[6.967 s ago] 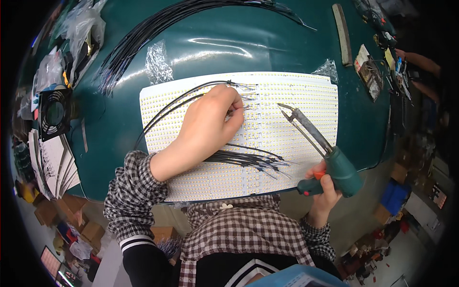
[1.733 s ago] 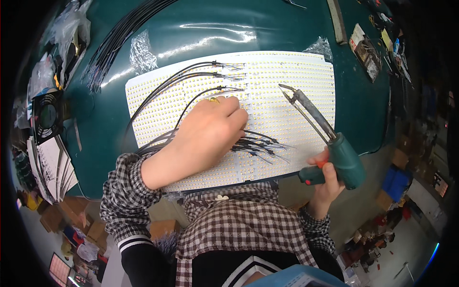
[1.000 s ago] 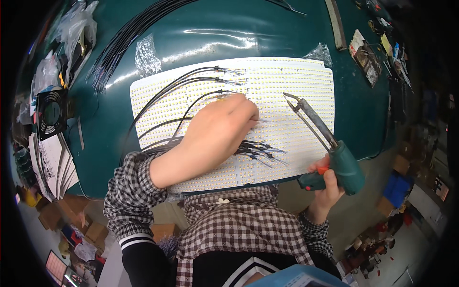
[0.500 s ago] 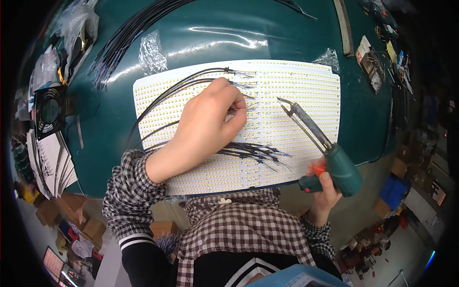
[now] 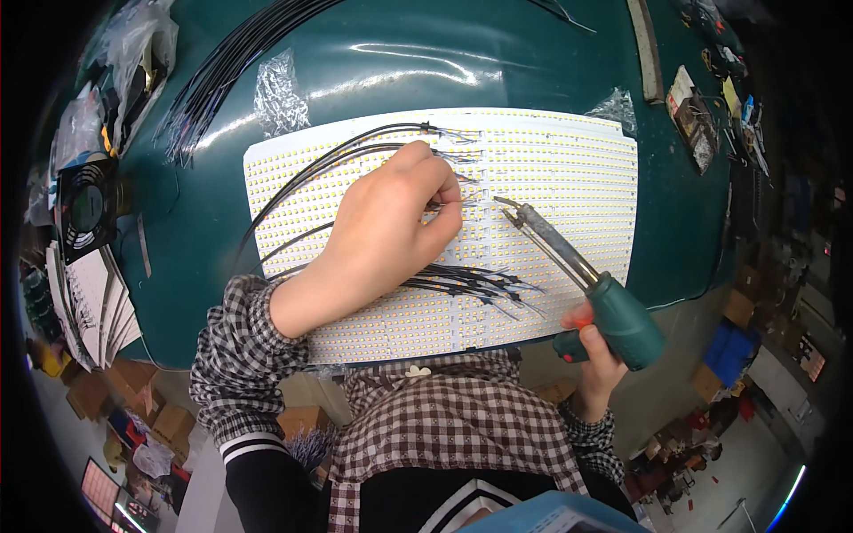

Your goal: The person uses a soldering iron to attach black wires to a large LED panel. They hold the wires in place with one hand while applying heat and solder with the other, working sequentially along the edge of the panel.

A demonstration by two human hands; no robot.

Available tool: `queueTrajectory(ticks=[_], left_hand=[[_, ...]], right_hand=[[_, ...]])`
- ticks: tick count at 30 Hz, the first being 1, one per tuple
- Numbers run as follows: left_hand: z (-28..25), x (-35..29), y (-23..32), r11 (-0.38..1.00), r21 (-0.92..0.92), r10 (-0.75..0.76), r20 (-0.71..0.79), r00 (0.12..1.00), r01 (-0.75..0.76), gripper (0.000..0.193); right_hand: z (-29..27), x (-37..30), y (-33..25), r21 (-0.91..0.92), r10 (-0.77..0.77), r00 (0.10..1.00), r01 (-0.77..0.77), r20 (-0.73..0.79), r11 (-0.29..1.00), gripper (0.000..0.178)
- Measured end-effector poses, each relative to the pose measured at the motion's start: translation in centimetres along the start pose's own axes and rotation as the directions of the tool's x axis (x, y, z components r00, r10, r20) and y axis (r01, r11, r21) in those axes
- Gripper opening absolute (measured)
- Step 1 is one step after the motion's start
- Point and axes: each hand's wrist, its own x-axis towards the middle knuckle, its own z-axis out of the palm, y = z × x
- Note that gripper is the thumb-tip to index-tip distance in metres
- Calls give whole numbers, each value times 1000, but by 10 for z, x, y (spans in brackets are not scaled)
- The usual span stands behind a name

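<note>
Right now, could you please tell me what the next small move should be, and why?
I would probably ease the soldering gun slightly left toward the wire ends: the left hand seems to pinch their cable, and the right hand holds the gun with its tip apparently just right of them, over the LED board.

The left hand (image 5: 378,213) angles up and rightward from its wrist (image 5: 291,306), thumb (image 5: 439,233) and forefinger (image 5: 449,185) pinched together, while the right hand (image 5: 603,361), lower down, curls in a grip
</note>
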Motion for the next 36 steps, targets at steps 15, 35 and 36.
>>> queueTrajectory(ticks=[15, 35, 36], left_hand=[[-4, 3, 6, 999, 42, -7, 46, 999, 5, 5], [-4, 2, 5, 999, 47, 16, 41, 999, -18, 6], [-4, 2, 5, 999, 45, 18, 39, 999, -20, 6]], right_hand=[[3, 2, 1, -43, -78, 996, 80, 48, 996, 27], [0, 1, 4, -88, -46, 993, 56, 108, 995, 40], [1, 1, 4, -90, -48, 994, 57, 99, 994, 42]])
